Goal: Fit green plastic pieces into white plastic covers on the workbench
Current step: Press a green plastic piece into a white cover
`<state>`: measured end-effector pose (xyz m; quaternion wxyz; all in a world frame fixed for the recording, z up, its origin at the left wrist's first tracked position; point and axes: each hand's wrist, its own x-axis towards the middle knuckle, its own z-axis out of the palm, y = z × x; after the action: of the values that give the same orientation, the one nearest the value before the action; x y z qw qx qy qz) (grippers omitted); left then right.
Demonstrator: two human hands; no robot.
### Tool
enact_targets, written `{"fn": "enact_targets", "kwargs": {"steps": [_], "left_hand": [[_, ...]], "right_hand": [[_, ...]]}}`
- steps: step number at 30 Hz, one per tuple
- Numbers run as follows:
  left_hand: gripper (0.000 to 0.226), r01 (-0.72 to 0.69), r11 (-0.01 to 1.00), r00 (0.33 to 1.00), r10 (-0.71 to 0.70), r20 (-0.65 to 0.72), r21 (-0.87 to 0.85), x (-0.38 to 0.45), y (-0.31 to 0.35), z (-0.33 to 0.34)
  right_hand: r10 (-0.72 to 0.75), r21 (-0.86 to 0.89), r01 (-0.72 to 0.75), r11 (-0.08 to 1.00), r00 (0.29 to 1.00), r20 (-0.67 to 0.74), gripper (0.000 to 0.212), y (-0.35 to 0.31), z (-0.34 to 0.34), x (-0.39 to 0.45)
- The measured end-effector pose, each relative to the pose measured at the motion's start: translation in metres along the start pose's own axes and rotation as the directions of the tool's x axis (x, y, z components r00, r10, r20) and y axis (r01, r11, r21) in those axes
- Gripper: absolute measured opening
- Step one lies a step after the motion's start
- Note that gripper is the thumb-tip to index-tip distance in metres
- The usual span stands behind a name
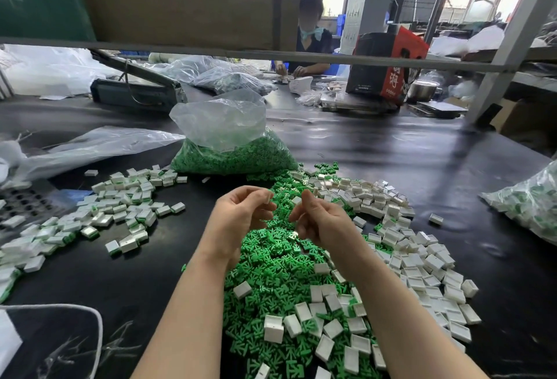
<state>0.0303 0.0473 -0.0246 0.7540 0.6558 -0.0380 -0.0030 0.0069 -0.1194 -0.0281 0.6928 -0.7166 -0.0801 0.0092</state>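
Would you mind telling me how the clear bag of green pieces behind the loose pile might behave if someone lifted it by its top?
The bag of green pieces looks floppy: its thin film is crumpled. It bulges with parts, so it is probably fairly heavy. Its top appears open, so pieces may spill if tilted.

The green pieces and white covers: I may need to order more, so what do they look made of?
The green pieces look like moulded plastic, matt, with an even saturated colour and crisp repeated shapes. The white covers look like thin-walled plastic shells with a slight sheen, hollow and boxy. The exact polymer cannot be told.
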Motion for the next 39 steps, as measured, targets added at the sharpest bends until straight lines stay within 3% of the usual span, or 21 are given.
{"fn": "enact_targets", "kwargs": {"steps": [5,14,22,31,39], "left_hand": [[0.012,0.042,0.999,0.999,-0.042,0.015,-0.032,0.0,0.0,-0.005],[0.021,0.024,0.999,0.998,-0.022,0.057,-0.043,-0.005,0.007,0.001],[0.016,0.007,0.997,0.99,-0.018,0.137,0.078,-0.008,0.007,0.005],[0.019,-0.018,0.978,0.97,-0.035,0.242,0.21,-0.01,0.008,0.005],[0.016,-0.013,0.964,0.962,-0.06,0.268,0.264,-0.01,0.009,0.009]], "right_hand": [[-0.015,0.029,0.019,0.999,0.991,-0.132,0.031,0.0,-0.013,0.003],[-0.092,-0.058,0.084,0.995,0.985,-0.144,0.004,-0.001,-0.011,0.003],[-0.174,-0.239,0.139,0.961,0.976,-0.131,0.006,-0.007,-0.004,-0.001],[-0.11,-0.318,0.104,0.943,0.994,-0.003,0.008,0.0,-0.005,0.0],[-0.103,-0.423,0.072,0.903,0.993,-0.051,0.013,0.006,-0.003,0.002]]}}
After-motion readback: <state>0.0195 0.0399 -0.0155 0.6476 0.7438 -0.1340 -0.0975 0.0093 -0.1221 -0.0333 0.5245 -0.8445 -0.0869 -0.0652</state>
